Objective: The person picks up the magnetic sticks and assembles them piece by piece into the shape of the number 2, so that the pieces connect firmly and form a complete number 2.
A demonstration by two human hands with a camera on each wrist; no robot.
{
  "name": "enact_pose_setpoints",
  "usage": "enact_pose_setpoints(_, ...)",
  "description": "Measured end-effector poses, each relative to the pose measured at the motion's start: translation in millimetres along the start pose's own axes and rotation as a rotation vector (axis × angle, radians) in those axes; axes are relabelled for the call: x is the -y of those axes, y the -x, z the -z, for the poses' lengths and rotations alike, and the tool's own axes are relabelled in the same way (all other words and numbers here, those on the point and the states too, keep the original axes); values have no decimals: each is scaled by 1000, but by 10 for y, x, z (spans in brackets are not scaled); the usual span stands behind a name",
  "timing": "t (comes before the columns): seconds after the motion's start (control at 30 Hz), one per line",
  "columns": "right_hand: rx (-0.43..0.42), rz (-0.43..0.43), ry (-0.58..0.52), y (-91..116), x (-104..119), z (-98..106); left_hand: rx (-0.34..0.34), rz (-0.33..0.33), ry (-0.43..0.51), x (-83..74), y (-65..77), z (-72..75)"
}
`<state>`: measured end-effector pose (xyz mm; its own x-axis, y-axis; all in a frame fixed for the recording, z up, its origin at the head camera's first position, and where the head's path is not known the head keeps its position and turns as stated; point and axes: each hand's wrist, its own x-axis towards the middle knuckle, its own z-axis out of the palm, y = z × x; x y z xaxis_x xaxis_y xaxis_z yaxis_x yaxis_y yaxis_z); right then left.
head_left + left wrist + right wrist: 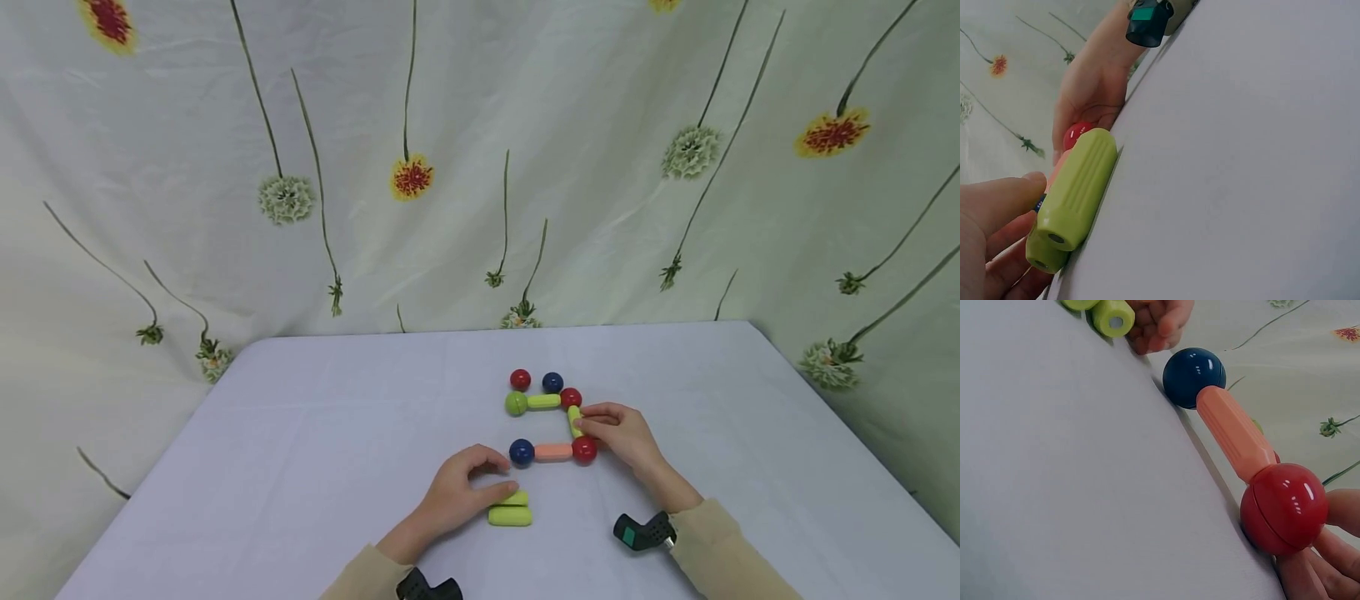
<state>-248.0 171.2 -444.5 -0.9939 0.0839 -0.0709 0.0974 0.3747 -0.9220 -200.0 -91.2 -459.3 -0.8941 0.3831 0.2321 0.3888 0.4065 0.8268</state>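
Green rods (pixel 510 517) total four; one salmon rod (pixel 552 452) makes five. Balls total six: three red, two blue, one green.

Chain sequence: green ball (pixel 516 403), far green rod (pixel 543 402), corner red ball (pixel 571 397), side green rod (pixel 573 414), near red ball (pixel 584 451), salmon rod, end blue ball (pixel 521 452). The chain outlines three sides of a rectangle, with its opening on the left. Loose red ball (pixel 521 380) and loose blue ball (pixel 552 382) sit just beyond its far side. The remaining two green rods lie parallel, nearer the person.

Right hand (pixel 628 439): thumb and fingers pinch the side green rod beside the near red ball. Left hand (pixel 461 493): thumb and index finger stand apart, loosely curved, at the parallel rods; contact cannot be confirmed.

Edges: the loose balls lie nearest the far edge of the surface (pixel 337 450). Lateral room is wide on both sides of the chain, broader toward the left edge.
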Motion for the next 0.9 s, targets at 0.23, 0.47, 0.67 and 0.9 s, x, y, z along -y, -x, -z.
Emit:
enact_pose_setpoints(0.23,-1,0,2,7,3,-1,49,-77,-67,-35,99,16)
enact_pose_setpoints(0.47,2,7,6,1,-2,2,87,-77,-82,-68,141,23)
enact_pose_setpoints(0.67,1,7,-2,5,1,-5,91,-43,-72,-98,160,22)
enact_pose_setpoints(0.9,-3,11,-2,9,2,-8,63,-21,-81,-125,170,1)
